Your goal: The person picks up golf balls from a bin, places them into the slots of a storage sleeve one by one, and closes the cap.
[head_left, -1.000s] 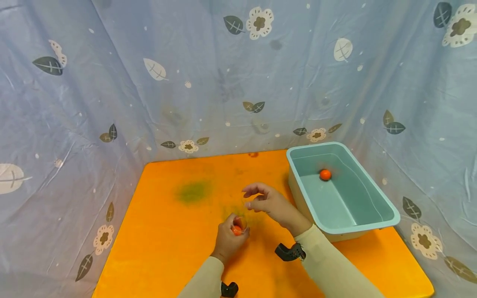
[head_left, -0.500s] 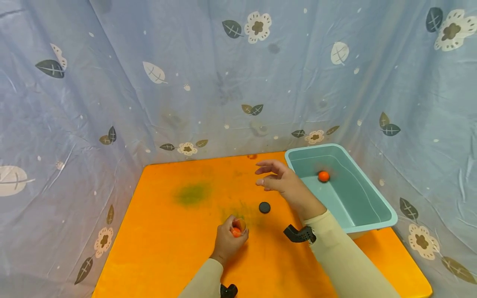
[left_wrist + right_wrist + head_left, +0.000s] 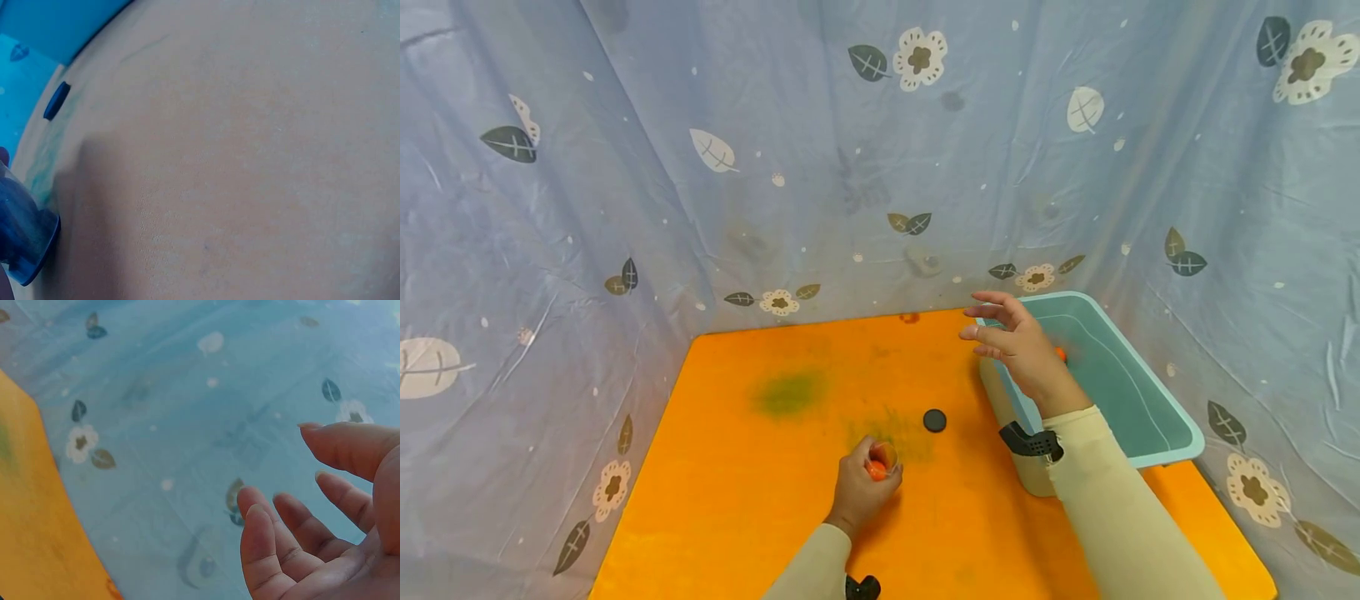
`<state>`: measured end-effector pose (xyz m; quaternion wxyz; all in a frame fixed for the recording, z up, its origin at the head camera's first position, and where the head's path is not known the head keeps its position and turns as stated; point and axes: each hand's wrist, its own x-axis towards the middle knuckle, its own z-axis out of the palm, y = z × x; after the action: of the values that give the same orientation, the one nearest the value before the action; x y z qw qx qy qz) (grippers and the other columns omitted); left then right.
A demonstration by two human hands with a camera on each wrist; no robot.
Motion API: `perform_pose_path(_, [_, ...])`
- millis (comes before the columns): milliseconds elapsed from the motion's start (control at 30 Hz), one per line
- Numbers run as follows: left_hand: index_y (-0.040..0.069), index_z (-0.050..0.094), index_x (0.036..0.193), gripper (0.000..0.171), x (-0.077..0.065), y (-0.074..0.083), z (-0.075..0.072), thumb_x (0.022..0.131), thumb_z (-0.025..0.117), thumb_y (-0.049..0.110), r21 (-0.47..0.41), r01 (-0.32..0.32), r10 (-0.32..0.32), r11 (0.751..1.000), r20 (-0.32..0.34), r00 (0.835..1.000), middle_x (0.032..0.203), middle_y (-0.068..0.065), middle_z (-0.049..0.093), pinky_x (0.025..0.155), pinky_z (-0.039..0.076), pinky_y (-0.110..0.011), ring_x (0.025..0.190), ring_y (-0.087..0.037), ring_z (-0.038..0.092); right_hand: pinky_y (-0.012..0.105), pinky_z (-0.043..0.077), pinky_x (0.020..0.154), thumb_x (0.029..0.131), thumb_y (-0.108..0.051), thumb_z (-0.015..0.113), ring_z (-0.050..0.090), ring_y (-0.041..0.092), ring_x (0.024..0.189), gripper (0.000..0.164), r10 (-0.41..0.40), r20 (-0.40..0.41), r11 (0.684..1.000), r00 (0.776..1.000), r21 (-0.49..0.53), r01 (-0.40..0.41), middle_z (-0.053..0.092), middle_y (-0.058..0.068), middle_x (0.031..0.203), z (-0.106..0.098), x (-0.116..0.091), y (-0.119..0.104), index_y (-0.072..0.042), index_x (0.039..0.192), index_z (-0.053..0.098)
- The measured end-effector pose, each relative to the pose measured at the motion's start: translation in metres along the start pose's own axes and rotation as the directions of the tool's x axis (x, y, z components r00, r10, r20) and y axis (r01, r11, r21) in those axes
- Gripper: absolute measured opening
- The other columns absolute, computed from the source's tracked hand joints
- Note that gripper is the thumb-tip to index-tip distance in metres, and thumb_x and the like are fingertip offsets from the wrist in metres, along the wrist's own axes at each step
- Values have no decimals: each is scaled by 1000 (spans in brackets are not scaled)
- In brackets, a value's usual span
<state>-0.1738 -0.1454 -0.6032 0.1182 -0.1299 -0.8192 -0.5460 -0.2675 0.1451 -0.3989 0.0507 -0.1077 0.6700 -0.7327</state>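
My left hand (image 3: 859, 487) grips a small clear jar (image 3: 887, 452) low over the orange table, its mouth turned up. A red-orange ball-like thing (image 3: 877, 472) shows in or at the jar; the fingers partly hide it. In the left wrist view the jar (image 3: 25, 231) appears at the left edge, with a dark rim at its end. A round black lid-like disc (image 3: 935, 421) lies flat on the table, right of the jar. My right hand (image 3: 1018, 354) hovers at the tub's left rim, fingers loosely bent and holding nothing.
A pale blue-green tub (image 3: 1157, 404) stands on the table's right side. Inside, another red-orange ball (image 3: 1061, 354) is mostly hidden behind my right hand. A patterned blue curtain (image 3: 820, 167) surrounds the table (image 3: 737, 483) at the back and sides.
My right hand has moved right and away from the body, from above the table's middle to the tub's rim. The black disc has come into view. The left hand keeps its place with the jar.
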Motion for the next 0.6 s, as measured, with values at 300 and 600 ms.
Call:
perform_pose_path(300, [16, 64, 100, 34, 0, 0, -1, 85, 90, 1, 26, -5, 5, 1000, -4, 1000, 84, 8, 66, 68, 60, -28, 71, -9, 65, 35, 57, 88, 107, -10, 71, 72, 24, 108, 50, -12, -124, 994, 992, 111, 26, 51, 19, 144, -32, 13, 11, -18, 152, 51])
perform_pose_path(600, [16, 65, 101, 35, -1, -1, 0, 84, 90, -1, 31, -7, 8, 999, -10, 1000, 85, 8, 67, 69, 61, -28, 72, -9, 65, 28, 58, 83, 106, -11, 74, 75, 18, 98, 49, 47, -244, 982, 969, 189, 0, 53, 11, 134, -62, 18, 28, -21, 148, 52])
